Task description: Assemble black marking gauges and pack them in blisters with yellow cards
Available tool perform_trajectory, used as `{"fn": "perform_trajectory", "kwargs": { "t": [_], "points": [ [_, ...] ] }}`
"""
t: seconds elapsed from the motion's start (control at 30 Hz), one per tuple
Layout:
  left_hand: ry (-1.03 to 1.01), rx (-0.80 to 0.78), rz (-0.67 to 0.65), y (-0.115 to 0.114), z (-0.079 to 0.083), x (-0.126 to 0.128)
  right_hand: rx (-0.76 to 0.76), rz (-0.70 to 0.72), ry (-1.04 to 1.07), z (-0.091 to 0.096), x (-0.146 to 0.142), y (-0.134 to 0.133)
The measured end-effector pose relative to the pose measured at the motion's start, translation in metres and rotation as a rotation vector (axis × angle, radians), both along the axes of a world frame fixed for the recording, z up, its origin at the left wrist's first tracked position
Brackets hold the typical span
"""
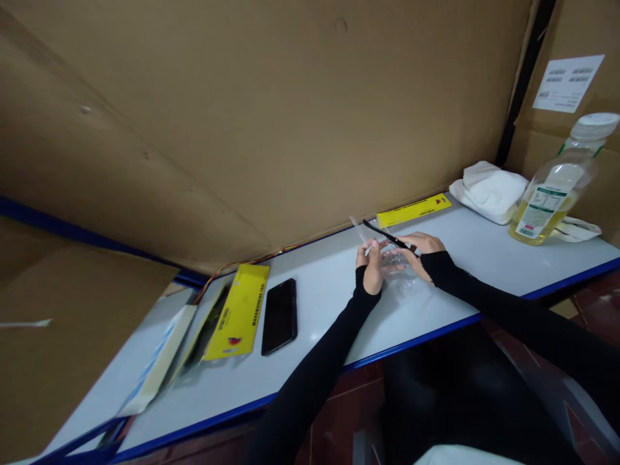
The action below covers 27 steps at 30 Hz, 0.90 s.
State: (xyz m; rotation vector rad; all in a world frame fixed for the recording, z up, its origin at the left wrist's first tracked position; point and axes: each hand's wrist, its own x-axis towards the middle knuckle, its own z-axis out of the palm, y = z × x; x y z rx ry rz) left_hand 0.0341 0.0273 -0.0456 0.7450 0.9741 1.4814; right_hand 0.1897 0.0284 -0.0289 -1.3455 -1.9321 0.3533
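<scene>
My left hand (372,266) is closed on a clear plastic package (394,261), thumb on top, over the right half of the table. A slim black tool (385,234) slants across the package, its tip pointing up and left. My right hand (422,248) grips the other end of this tool, and its fingers hide that part. Just behind the hands lies a yellow card (414,210) with black print. Both forearms wear black sleeves.
Left on the white table (320,303) lie a black phone (279,316), yellow-carded packages (237,313) and a long pale box (157,368). A bottle of yellow liquid (549,194) and white cloth (489,190) stand at right. A cardboard wall (290,116) rises behind.
</scene>
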Motion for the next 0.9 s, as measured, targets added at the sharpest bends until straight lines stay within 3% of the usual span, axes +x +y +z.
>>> {"fn": "perform_trajectory", "kwargs": {
  "t": [0.1, 0.23, 0.3, 0.37, 0.5, 0.63, 0.9],
  "points": [
    [-0.052, -0.129, -0.19, 0.008, 0.015, -0.021, 0.149, 0.053, 0.104, 0.002, 0.016, 0.013],
    [-0.088, -0.271, -0.585, 0.015, 0.034, -0.048, 0.341, 0.351, 0.003, 0.01, 0.035, 0.024],
    [-0.071, -0.284, -0.788, 0.011, 0.038, -0.054, 0.34, 0.468, -0.109, 0.012, 0.039, 0.024],
    [-0.017, -0.228, -0.895, 0.004, 0.037, -0.054, 0.285, 0.526, -0.208, 0.013, 0.039, 0.021],
    [0.104, -0.099, -0.908, -0.008, 0.025, -0.044, 0.187, 0.531, -0.272, 0.014, 0.039, 0.016],
    [0.086, -0.077, -0.86, -0.01, 0.014, -0.035, 0.182, 0.552, -0.227, 0.016, 0.044, 0.014],
    [0.053, -0.041, -0.652, -0.015, 0.018, -0.026, 0.183, 0.369, -0.161, 0.026, 0.04, 0.007]
  ]
}}
